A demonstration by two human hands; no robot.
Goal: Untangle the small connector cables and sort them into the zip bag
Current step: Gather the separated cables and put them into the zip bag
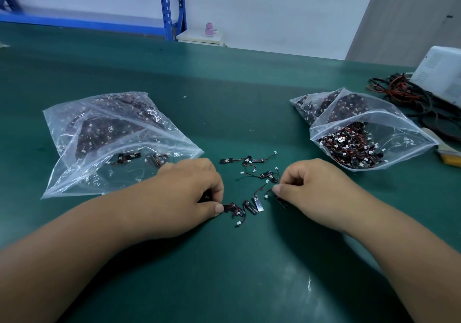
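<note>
Green tabletop point(224, 85), with a scatter of loose cables point(252, 185) in the middle. Left of the cables, the left hand point(189, 193) pinches one black piece. Right of them, the right hand point(306, 185) pinches another. One zip bag point(112, 143) lies left of the cables, another bag point(369, 135), open and full, right.
</note>
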